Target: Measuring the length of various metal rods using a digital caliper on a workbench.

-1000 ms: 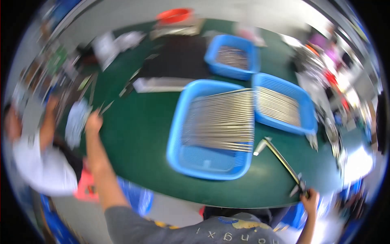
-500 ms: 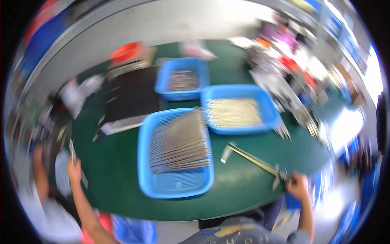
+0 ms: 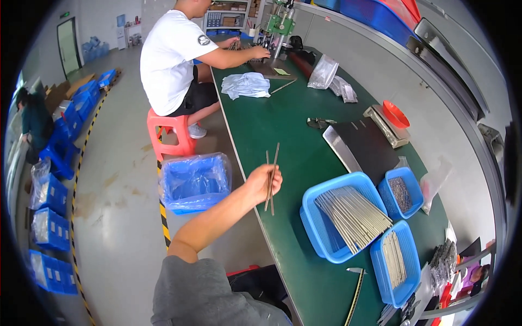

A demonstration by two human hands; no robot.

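left hand (image 3: 262, 182) now raised over table edge, fingers closed on thin metal rods (image 3: 271, 175), right hand unseen

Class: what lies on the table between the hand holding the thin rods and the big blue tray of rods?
Head view: only bare green table between left hand and tray.

Bench: we see a long dark green table (image 3: 304, 163) running from near right to far left.
Near end: we find a big blue tray of metal rods (image 3: 340, 217), with a second blue tray of shorter rods (image 3: 394, 263) just beside it, nearer to us.
Right of those: a small blue bin of tiny parts (image 3: 401, 193).
Middle: a black mat (image 3: 370, 146) and a scale with a red bowl (image 3: 390, 122).
Far end: a pale blue cloth (image 3: 247, 85), clear plastic bags (image 3: 329, 76) and a green press (image 3: 280, 27).
Near edge: a metal strip (image 3: 356, 288).
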